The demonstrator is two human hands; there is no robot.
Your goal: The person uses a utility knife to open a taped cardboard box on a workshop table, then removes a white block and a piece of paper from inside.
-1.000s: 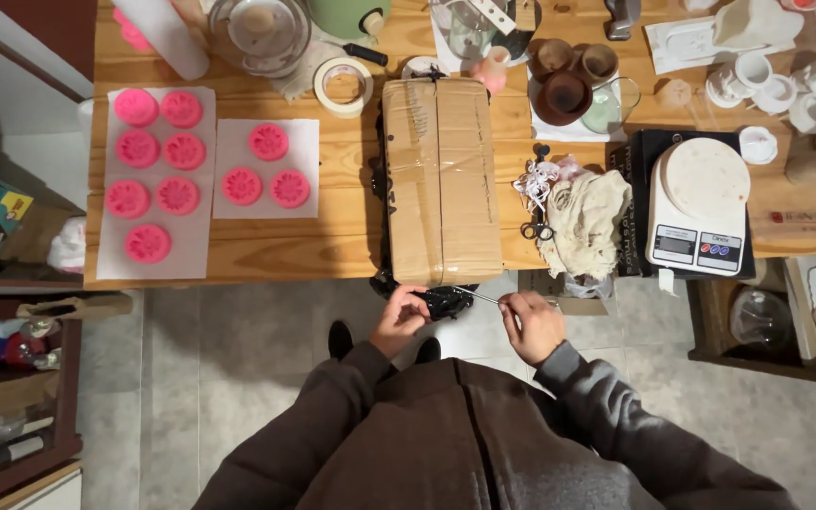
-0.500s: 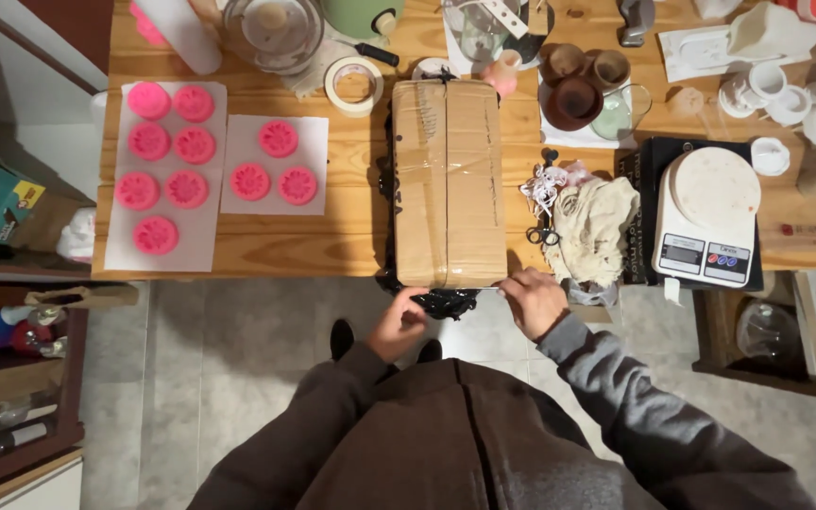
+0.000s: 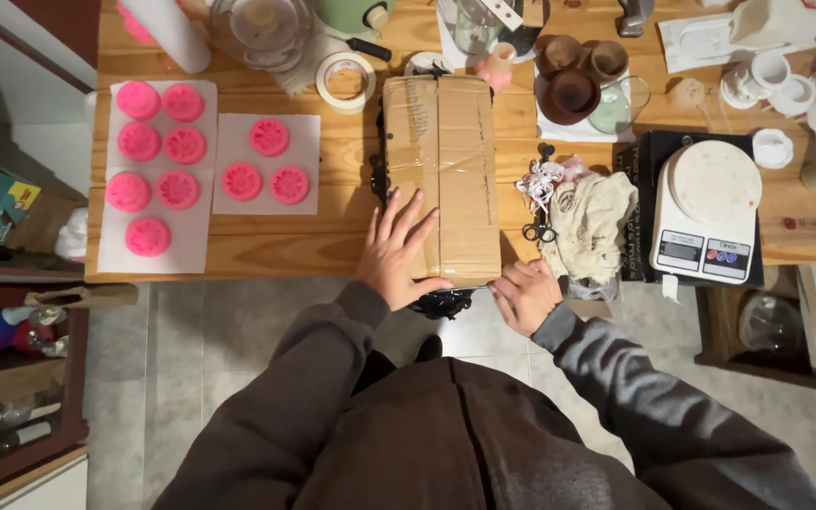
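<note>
In the middle of the wooden table (image 3: 332,247), a long brown cardboard box (image 3: 446,170), shut and taped over with clear tape (nothing of the inside showing). Near end of the box sticking out a little past the table edge, with a crinkly black bag (image 3: 441,302) peeking from under it. Left hand (image 3: 397,250) flat on the box top, fingers spread wide, pressing and not gripping. Right hand (image 3: 524,295) curled at the box's near right corner, fingertips touching it; hard to tell if pinching anything.

Just right of the box, a crumpled beige cloth (image 3: 592,222) with small scissors (image 3: 533,231) beside it. Further right, a white kitchen scale (image 3: 705,212), nothing on its round plate. Behind the cloth, brown cups (image 3: 573,85) stacked on white paper, looking empty. Above the box's left corner, a roll of tape (image 3: 345,80). Beside that, a glass jar (image 3: 259,28), contents too blurry to tell.

Far to the left, two white paper sheets (image 3: 229,142) holding pink round shapes (image 3: 179,189), ten in all, like little flowers.
</note>
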